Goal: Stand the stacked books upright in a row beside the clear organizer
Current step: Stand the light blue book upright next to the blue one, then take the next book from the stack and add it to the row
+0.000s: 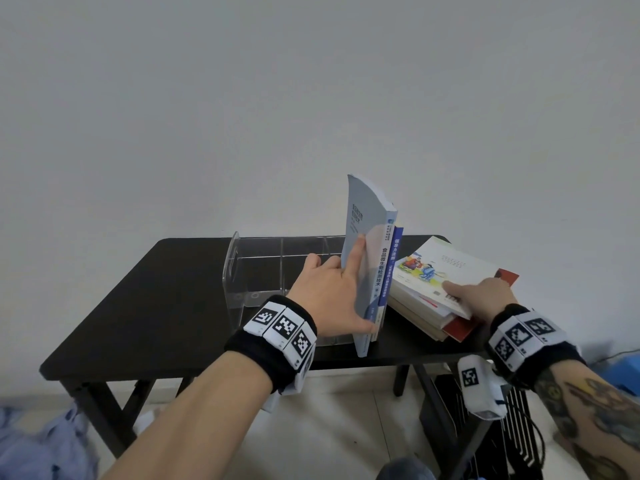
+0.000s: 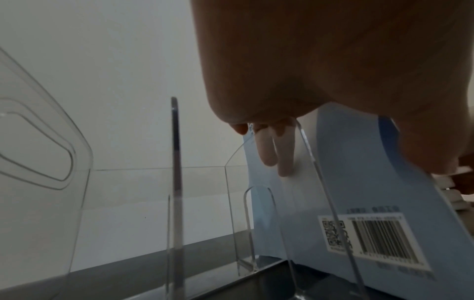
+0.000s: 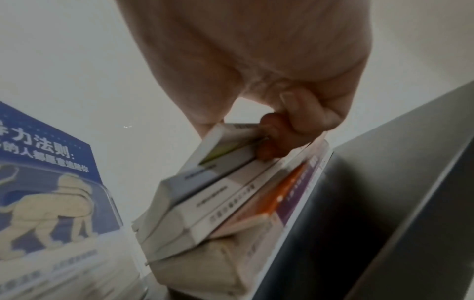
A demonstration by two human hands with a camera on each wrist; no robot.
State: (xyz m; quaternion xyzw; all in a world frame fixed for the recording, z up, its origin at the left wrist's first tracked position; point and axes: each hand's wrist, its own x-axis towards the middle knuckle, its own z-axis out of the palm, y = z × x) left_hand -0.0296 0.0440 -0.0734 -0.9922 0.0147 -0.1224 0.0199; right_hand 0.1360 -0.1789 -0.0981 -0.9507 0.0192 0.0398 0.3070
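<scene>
A clear organizer point(image 1: 256, 268) with dividers stands on the black table point(image 1: 156, 306). Against its right end stand a pale blue book point(image 1: 367, 237) and a thinner dark blue book point(image 1: 393, 258), both upright. My left hand point(image 1: 349, 289) holds the pale blue book point(image 2: 372, 192), fingers point(image 2: 282, 158) flat on its cover and thumb across the spine. Right of them lies a stack of books point(image 1: 426, 306). My right hand point(image 1: 467, 294) grips the near edge of its top book point(image 1: 443, 268), white with a colourful picture. Its thumb lies on top and its fingers point(image 3: 271, 142) curl under that book point(image 3: 212, 158).
The table stands against a plain white wall. On the floor a blue cloth point(image 1: 34, 445) lies at the lower left. A black wire rack point(image 1: 512, 427) stands under the table's right end. The dark blue book's cover point(image 3: 46, 162) rises close to the stack's left.
</scene>
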